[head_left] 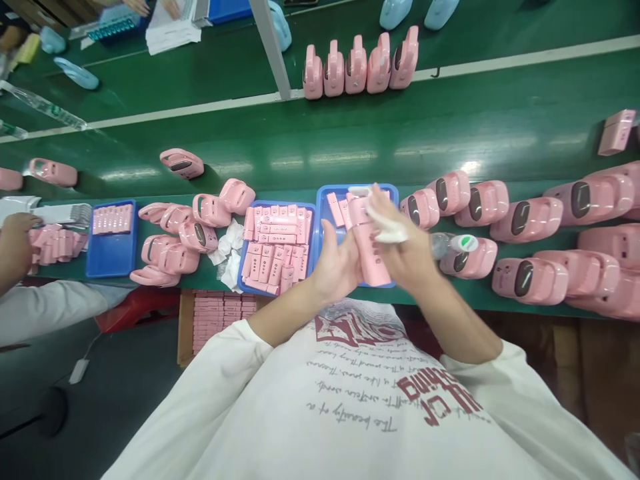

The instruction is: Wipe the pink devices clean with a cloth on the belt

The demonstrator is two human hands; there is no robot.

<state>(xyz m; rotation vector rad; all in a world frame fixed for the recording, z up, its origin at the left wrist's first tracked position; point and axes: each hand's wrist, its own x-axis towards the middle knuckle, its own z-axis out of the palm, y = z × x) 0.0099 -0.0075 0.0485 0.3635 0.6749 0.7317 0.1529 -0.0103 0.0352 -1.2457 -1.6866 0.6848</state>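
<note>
My left hand [337, 267] grips the left edge of a long pink plastic casing [371, 255], its thumb sticking up and its other fingers partly hidden. The casing stands tilted over a blue tray [320, 200], with small round marks down its face. Against the casing's right side is my right hand [410, 250], slightly blurred, its fingers closed on a white wiping cloth [387, 228]. Several small pink panels [340, 208] lie in the tray behind. A second blue tray [241, 280] to the left is filled with similar pink panels [277, 227].
Pink handled housings [530, 280] stand in rows to the right, beside a clear bottle [453, 245]. Crumpled white tissues [231, 250] and more housings [170, 257] are on the left. Below the bench is a carton [186, 327] of pink parts. A co-worker's hand [17, 243] shows at far left.
</note>
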